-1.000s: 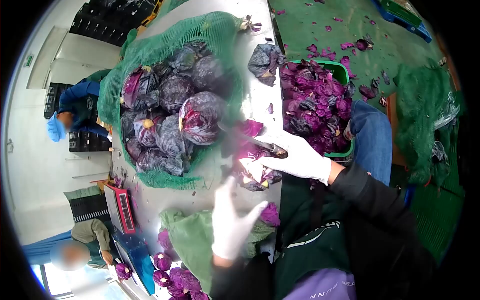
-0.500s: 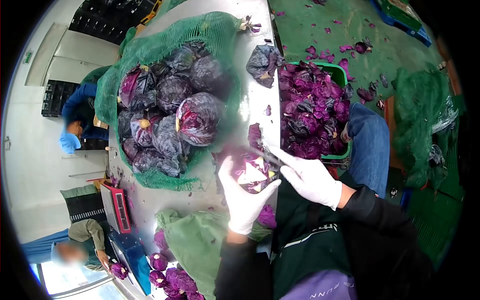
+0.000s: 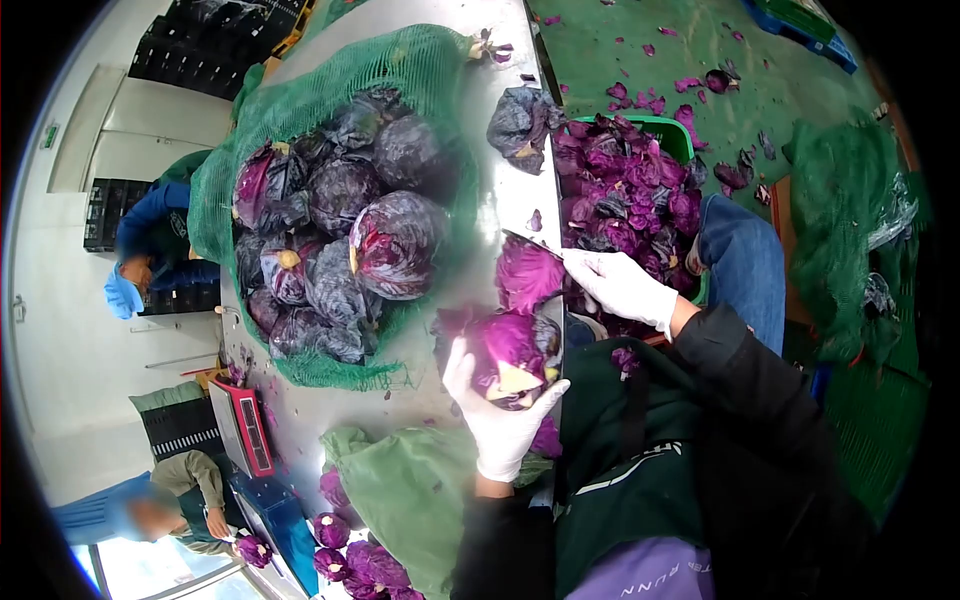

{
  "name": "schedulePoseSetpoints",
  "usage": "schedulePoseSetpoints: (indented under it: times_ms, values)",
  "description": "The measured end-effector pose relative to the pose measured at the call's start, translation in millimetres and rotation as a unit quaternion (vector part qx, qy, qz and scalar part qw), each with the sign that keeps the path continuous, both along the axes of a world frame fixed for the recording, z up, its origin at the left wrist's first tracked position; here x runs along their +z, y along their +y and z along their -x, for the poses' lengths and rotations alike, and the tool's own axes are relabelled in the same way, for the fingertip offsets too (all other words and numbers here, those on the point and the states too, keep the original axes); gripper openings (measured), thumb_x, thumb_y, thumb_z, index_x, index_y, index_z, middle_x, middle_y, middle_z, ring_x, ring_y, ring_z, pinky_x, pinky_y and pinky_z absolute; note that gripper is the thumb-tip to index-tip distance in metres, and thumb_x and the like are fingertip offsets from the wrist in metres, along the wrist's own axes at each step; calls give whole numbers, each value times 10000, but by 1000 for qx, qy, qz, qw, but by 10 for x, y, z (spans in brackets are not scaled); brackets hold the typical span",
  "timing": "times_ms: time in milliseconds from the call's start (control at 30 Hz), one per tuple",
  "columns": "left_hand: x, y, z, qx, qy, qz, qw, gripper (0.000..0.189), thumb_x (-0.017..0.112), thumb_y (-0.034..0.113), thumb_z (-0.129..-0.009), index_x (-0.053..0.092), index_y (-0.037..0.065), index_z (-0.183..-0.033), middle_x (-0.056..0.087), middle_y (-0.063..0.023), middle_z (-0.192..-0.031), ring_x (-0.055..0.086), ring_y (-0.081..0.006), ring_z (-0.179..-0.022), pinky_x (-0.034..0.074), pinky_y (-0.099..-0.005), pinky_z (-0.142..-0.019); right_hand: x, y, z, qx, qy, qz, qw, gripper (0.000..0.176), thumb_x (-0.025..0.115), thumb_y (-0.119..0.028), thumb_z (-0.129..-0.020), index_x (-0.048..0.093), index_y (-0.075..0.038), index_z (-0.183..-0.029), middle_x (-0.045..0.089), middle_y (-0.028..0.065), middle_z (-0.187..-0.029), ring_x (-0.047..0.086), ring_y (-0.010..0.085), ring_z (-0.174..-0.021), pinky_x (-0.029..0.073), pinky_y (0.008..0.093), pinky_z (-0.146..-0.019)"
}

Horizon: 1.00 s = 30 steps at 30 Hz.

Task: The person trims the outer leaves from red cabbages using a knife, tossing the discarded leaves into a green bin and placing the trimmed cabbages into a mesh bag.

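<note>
My gloved left hand [image 3: 500,415] is wrapped around the lower side of a red cabbage [image 3: 508,345], fingers and thumb apart on either side of its pale cut base. A knife [image 3: 532,243] is in my gloved right hand [image 3: 622,287], its dark thin blade pointing left over the table edge. Just under the blade, a loose purple leaf [image 3: 528,278] lies between the knife and the cabbage. To the left, a green mesh sack [image 3: 425,65] lies open around several dark-leaved red cabbages [image 3: 398,245].
A green crate [image 3: 672,130] full of purple leaves stands beyond the table edge. One crumpled dark leaf [image 3: 520,128] rests on the metal table [image 3: 510,205]. Green cloth [image 3: 395,490] and trimmed cabbages [image 3: 375,567] lie near me. Two people work on the left, one holding a cabbage [image 3: 252,550].
My right hand has moved the knife up and away from the cabbage. A larger purple leaf now shows beside the blade. The cabbage has turned slightly in my left hand.
</note>
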<state>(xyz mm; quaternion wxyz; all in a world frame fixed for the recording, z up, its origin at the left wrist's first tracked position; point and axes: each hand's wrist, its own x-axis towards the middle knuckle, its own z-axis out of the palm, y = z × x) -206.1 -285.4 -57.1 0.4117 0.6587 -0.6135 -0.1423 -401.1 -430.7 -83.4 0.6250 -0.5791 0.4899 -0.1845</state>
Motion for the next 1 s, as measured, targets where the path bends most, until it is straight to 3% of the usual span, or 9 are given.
schedulePoseSetpoints:
  times_ms: [67,233,433,567,600,633,767,833,1000]
  values:
    - [-23,34,21,37,16,1,999,1131,981,191,-565,293,3,-1442,390,-159,-1377,435,-298,-1277,354,-442,-1107,153,135,-91,-35,-43,102,993,431,498,-330,-1029,519,-142,-1416,660,236,-866,678,318,-709,527,399,-685]
    - [-53,22,181,71,146,-11,987,1140,966,265,-608,265,8,-1469,326,-198,-1424,400,-356,-1325,354,-469,-1116,578,607,-292,30,28,152,988,891,721,-528,-838,342,-132,-1540,574,215,-1274,677,330,-960,545,414,-832]
    - [518,-71,-185,-71,-243,-99,962,1044,938,266,-577,404,71,-1452,304,-241,-1462,321,-457,-1366,344,-532,-1115,326,489,-312,6,-86,266,960,604,722,-344,-867,525,-76,-1372,623,167,-1147,685,288,-912,562,367,-787]
    - [238,-90,-110,-106,-161,-46,980,1050,931,226,-583,361,56,-1448,371,-233,-1462,327,-450,-1398,321,-546,-1131,377,440,-182,45,-5,230,972,399,689,-222,-843,609,-70,-1202,621,173,-1108,688,319,-815,569,385,-731]
    - [219,-91,-82,-107,-136,-30,984,995,913,213,-614,383,42,-1438,377,-267,-1455,327,-491,-1384,314,-591,-1124,180,346,-148,4,14,333,943,309,676,-156,-814,625,-45,-1098,635,178,-1027,679,341,-793,562,418,-727]
    - [216,-69,-94,-88,-121,-23,989,1026,930,195,-587,370,48,-1435,395,-254,-1436,356,-454,-1370,324,-569,-1120,26,226,-70,-36,32,237,970,266,679,-126,-826,629,-21,-1065,636,171,-931,663,314,-751,552,414,-721]
    - [155,18,-128,34,26,-40,998,995,927,141,-617,343,0,-1411,465,-150,-1341,480,-266,-1245,410,-403,-1061,-219,-39,-65,-87,34,248,964,325,672,-182,-884,640,-57,-1182,620,145,-946,614,245,-727,530,338,-726]
    - [90,37,-69,145,122,-60,980,1000,946,157,-628,347,-20,-1409,434,-191,-1357,451,-294,-1268,380,-419,-1080,154,3,-174,-99,49,311,944,456,664,-238,-908,577,-140,-1345,562,147,-1151,621,248,-729,543,349,-726]
    - [223,4,41,187,196,-71,960,973,881,115,-740,255,-39,-1468,419,-200,-1359,450,-289,-1262,395,-418,-1078,258,519,-302,34,-13,331,943,385,521,-297,-1010,568,-145,-1361,629,173,-1074,672,342,-781,566,393,-670]
